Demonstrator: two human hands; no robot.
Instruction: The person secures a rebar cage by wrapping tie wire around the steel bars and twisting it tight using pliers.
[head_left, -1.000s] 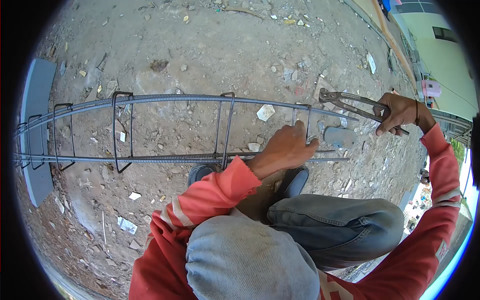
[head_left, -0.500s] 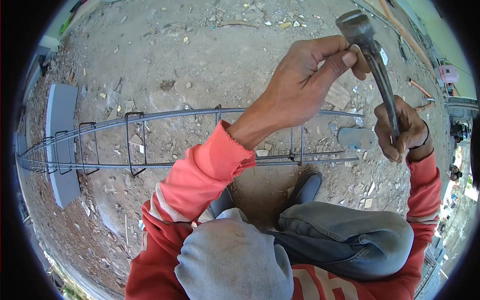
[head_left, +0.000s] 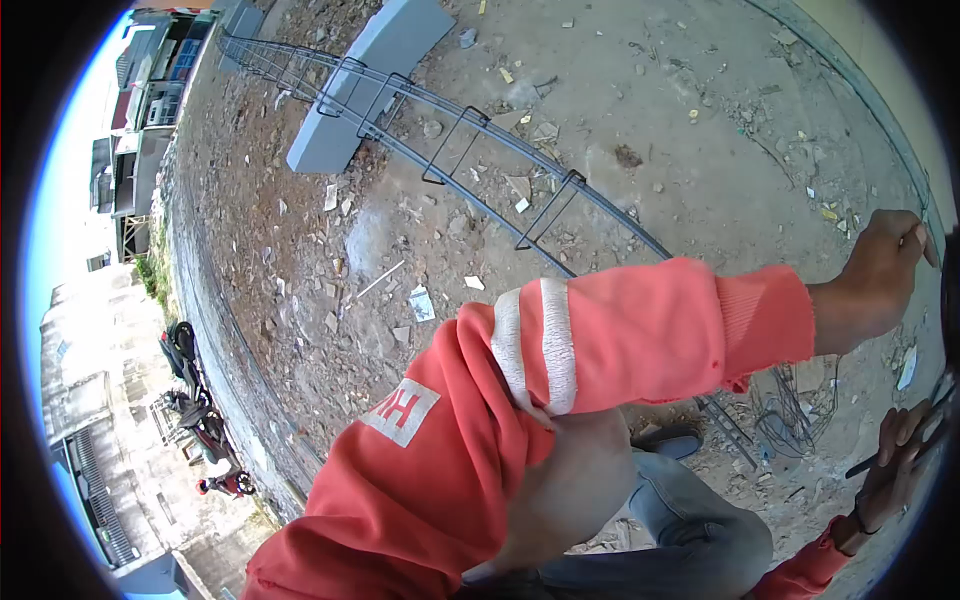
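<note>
My left hand point(head_left: 872, 283) reaches to the far right edge of the view, red sleeve stretched across the middle. Its fingers are curled, and what they hold, if anything, is lost at the dark rim. Below it, at the lower right, my right hand point(head_left: 888, 462) is closed on dark metal pincers point(head_left: 936, 425). Their handles look spread apart, and the jaws are mostly cut off by the edge. A rebar cage point(head_left: 455, 185) of long bars and square stirrups runs beneath my left arm. Loose thin wire point(head_left: 790, 418) lies near its close end.
A grey block point(head_left: 340, 130) lies under the cage's far part. Rubble and scraps cover the dirt ground point(head_left: 620, 90). My shoe point(head_left: 668, 440) is beside the cage. Parked motorcycles point(head_left: 210, 430) stand beyond a low kerb at left. A wall point(head_left: 900, 60) borders the upper right.
The view has turned left, so the cage now runs diagonally and the street shows. Both hands have shifted toward the right edge. The pincers' handles, together before, now look apart.
</note>
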